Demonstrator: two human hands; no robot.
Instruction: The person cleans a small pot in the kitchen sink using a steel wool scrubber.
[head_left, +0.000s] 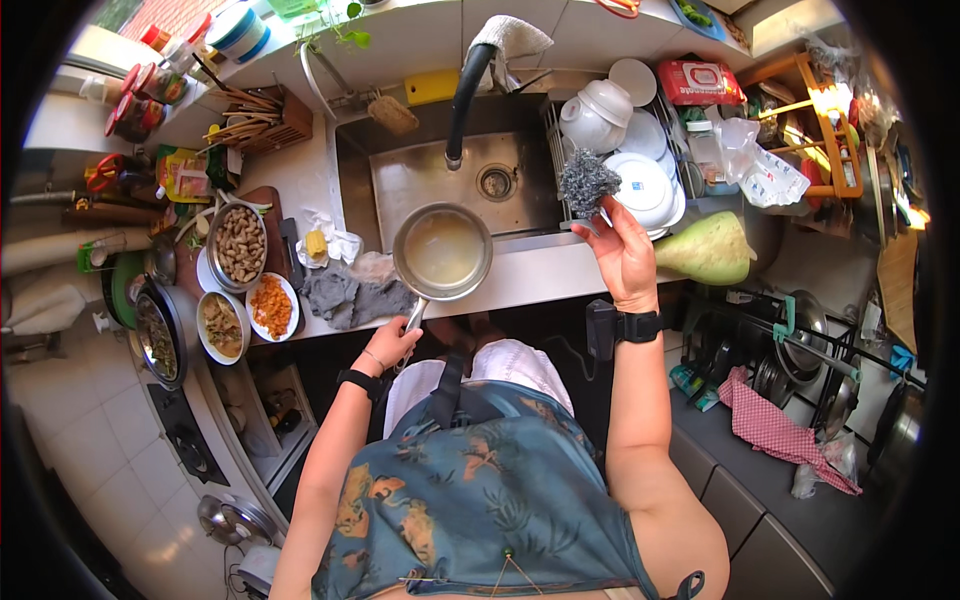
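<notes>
My left hand (391, 343) grips the handle of a small metal saucepan (442, 253), which is over the front edge of the sink with cloudy liquid inside. In my right hand (624, 255), a steel wool scrubber (589, 184) is pinched by the fingertips, beside the stacked white plates (637, 187). Behind the saucepan, the black faucet (469, 112) hangs over the stainless steel sink (427, 172). A grey rag (330, 294) lies on the counter left of the saucepan.
Peanuts in a metal bowl (238, 246), a plate of chopped orange food (272, 306) and a bowl of food (222, 328) stand at left. White bowls (600, 112) sit in the dish rack. A green gourd (705, 249) lies right of my right hand.
</notes>
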